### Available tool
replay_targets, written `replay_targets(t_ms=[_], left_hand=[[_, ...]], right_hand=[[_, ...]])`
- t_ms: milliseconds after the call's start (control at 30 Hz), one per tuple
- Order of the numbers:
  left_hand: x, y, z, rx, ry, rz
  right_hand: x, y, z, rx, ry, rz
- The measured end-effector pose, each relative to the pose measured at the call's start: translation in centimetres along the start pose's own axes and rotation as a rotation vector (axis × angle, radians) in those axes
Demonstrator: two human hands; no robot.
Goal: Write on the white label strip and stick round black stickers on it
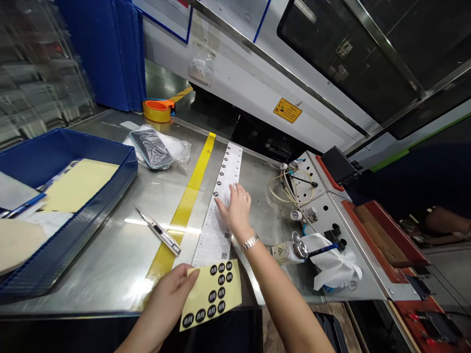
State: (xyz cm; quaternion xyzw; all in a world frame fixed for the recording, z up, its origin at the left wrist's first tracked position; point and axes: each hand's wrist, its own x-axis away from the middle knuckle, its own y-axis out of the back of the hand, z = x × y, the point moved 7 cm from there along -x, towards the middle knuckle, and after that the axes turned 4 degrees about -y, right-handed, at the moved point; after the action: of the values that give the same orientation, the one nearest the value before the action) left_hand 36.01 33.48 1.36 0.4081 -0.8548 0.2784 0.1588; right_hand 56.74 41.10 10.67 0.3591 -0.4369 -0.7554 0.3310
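Between the thumb and fingers of my left hand is a yellow sheet of round black stickers printed "8月", with bare gaps among them. My right hand rests with its thumb apart from its fingers on a long column of overlapping white printed labels. Dark round marks like the stickers run up the labels' left edge. What lies under my right fingertips is hidden. To the left, a box cutter lies on the metal table beside a yellow tape stripe.
A blue bin with papers stands at the left. Behind it are a plastic-wrapped item and an orange tape dispenser. On the right are a small metal-capped bottle, a white cloth and a control box with tubes.
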Motion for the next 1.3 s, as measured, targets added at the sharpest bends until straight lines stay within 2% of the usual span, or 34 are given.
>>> replay_targets(t_ms=[133, 233, 333, 400, 533, 700, 900, 1000, 1100, 1167, 1300], left_hand=[[0.3, 0.5, -0.4, 0.025, 0.022, -0.035], [0.4, 1.1, -0.9, 0.02, 0.013, -0.114], [0.4, 1.1, -1.4, 0.034, -0.012, -0.134], [0.4, 0.5, -1.7, 0.075, -0.02, -0.075], [0.5, -0.2, -2.6, 0.09, -0.076, 0.03], [0.0, 0.5, -1.9, -0.013, -0.1, -0.002], [-0.4, 0.5, -1.4, 0.018, -0.082, 0.005], [-0.3, 0.4, -1.9, 0.052, -0.08, -0.027], [-0.2, 0.5, -2.0, 0.065, -0.065, -0.081], [-0.2, 0.6, -1.7, 0.062, -0.055, -0.109], [-0.2, 0.5, -1.0, 0.086, -0.037, -0.127]], right_hand=[[9.0, 3.3, 1.2, -0.4, 0.122, 0.142], [14.2, 4.0, 0.9, -0.569, 0.106, 0.269], [16.7, 3.1, 0.3, -0.634, 0.076, 0.344], [17.2, 2.5, 0.0, -0.635, 0.072, 0.331], [17.0, 2.0, 0.0, -0.624, 0.107, 0.272], [16.7, 2.5, 0.8, -0.556, 0.177, 0.272], [17.1, 3.4, 3.1, -0.148, 0.434, 0.243], [16.8, 3.6, 3.6, -0.132, 0.464, 0.305], [14.8, 4.3, 3.5, -0.318, 0.407, 0.39], [12.1, 4.2, 2.8, -0.428, 0.281, 0.41], [4.7, 1.4, 0.1, -0.364, -0.009, 0.344]])
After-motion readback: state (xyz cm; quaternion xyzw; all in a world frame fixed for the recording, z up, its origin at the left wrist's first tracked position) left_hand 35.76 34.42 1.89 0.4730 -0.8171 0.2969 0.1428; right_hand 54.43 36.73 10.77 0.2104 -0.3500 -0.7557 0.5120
